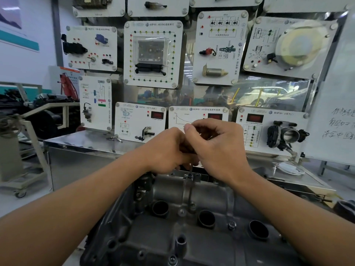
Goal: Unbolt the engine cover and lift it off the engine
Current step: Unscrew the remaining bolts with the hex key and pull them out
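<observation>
The cover [192, 191] sits low in the middle, on top of the engine. It is grey metal with three round holes [206, 219] in a row. The row runs from far left to near right, and the cover's long side seems to go that way too. Its far edge is right under the hands. Its left edge slants down to the bottom of the view, with open floor beside it.

The left grip [169, 150] and the right grip [217, 144] are pressed together above the far edge. Both are curled tight round the top of a thin tool [190, 169]. The top is hidden inside the fingers. The tool stands almost straight up, and its tip sits on a bolt [190, 176] at the far edge. Another bolt [232, 224] sits between two holes.

A shiny steel surface [86, 141] lies just behind the cover. White panels [153, 54] stand on it, close behind the hands. A white mask [290, 167] lies off to the right.
</observation>
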